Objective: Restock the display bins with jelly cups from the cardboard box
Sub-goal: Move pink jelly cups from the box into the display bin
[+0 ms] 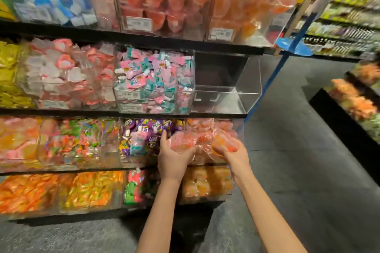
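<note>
My left hand (171, 160) cups a pink-red jelly cup (182, 141) from below, fingers curled round it. My right hand (234, 155) holds an orange jelly cup (225, 144) the same way. Both hands are at the front of a clear display bin (236, 124) on the third shelf, right end, which holds more pink and orange jelly cups (205, 127). Above it stands an empty clear bin (249, 88). The cardboard box is out of view.
Shelves of clear bins hold candy packs: pink-and-teal pouches (154, 80), purple packs (144, 135), orange cups (205, 185) below. A blue pole (273, 76) runs along the shelf's right end. Grey floor (287, 150) and another display (353, 104) lie to the right.
</note>
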Motion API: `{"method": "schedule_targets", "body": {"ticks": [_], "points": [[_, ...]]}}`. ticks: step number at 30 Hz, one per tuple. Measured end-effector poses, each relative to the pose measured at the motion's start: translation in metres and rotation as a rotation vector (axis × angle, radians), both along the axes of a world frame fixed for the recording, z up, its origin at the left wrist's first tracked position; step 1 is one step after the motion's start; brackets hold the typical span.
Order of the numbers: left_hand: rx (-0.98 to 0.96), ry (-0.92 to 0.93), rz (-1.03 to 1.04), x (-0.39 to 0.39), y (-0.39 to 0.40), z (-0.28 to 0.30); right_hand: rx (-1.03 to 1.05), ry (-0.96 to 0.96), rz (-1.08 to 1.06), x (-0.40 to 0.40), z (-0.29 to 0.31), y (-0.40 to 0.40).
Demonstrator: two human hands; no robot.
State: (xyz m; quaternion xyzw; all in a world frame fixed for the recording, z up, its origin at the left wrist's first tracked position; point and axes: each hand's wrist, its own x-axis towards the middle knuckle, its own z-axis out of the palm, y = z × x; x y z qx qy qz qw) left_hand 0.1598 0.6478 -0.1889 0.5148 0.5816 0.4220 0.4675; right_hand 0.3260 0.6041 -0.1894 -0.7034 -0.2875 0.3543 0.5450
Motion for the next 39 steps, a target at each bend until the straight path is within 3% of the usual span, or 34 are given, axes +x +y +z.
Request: {"method": "schedule_targets", "body": {"ticks": [6, 16, 21, 24, 29, 32, 35, 39], "points": [[-0.100, 0.036, 0.012, 0.051, 0.058, -0.006, -0.032, -0.055, -0.030, 0.062, -0.013, 0.042], [-0.244, 0.162, 0.030, 0.096, 0.082, -0.068, -0.150, 0.106, -0.007, 0.130, -0.105, 0.095], [-0.278, 0.167, -0.050, 0.123, 0.086, -0.119, -0.115, -0.078, 0.053, 0.167, -0.170, 0.130], [-0.088, 0.240, -0.007, 0.142, 0.090, -0.142, -0.030, -0.181, 0.176, 0.181, -0.195, 0.150], [0.119, 0.184, -0.025, 0.152, 0.078, -0.182, -0.110, -0.225, 0.126, 0.184, -0.217, 0.167], [0.081, 0.114, 0.004, 0.159, 0.077, -0.195, 0.007, -0.328, 0.093, 0.183, -0.222, 0.177], [0.017, 0.083, 0.004, 0.166, 0.079, -0.204, 0.054, -0.211, -0.014, 0.181, -0.227, 0.189], [0.052, 0.034, -0.024, 0.171, 0.078, -0.209, 0.079, -0.085, 0.002, 0.182, -0.239, 0.206]]}}
